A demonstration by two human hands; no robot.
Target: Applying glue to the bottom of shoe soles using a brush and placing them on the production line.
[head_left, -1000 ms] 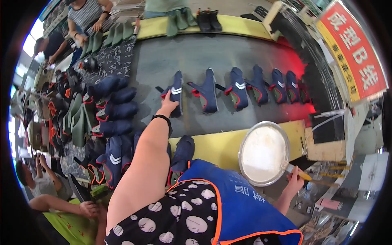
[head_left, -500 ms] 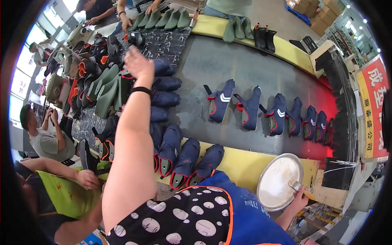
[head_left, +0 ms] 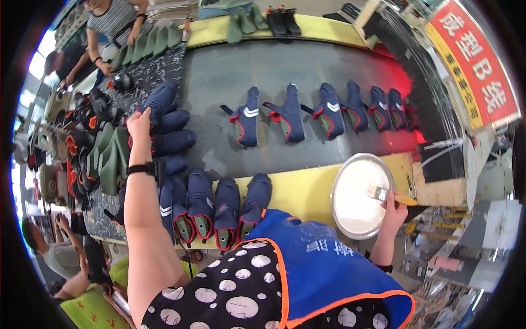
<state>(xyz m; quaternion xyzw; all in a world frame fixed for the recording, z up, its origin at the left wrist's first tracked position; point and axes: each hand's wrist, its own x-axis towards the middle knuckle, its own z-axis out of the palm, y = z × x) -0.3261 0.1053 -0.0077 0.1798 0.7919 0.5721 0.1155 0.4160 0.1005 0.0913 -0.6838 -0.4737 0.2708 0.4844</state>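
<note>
Down from the air over the left-hand shoes, where it hung spread half a second ago, the bare left hand (head_left: pixel 139 123) has come to the heel end of a dark navy shoe with red edging (head_left: pixel 161 100). From my remote seat I see its thumb and fingers bent in on that rim, nearly together and gripping it, though the underside of the grip is hidden from me. That shoe tilts at the far end of a row of matching navy shoes (head_left: pixel 174 141), along the left side of the grey conveyor belt (head_left: pixel 219 71).

Over on the right, I see the right hand (head_left: pixel 391 213) with its fingers closed around a flat brush with a yellow handle (head_left: pixel 406 201). Its head lies over a round, shallow metal pan (head_left: pixel 333 203) of white liquid (head_left: pixel 352 205); I cannot tell whether the bristles touch it. Dark-green foot-shaped forms (head_left: pixel 106 160) lie just left of the row.
</note>
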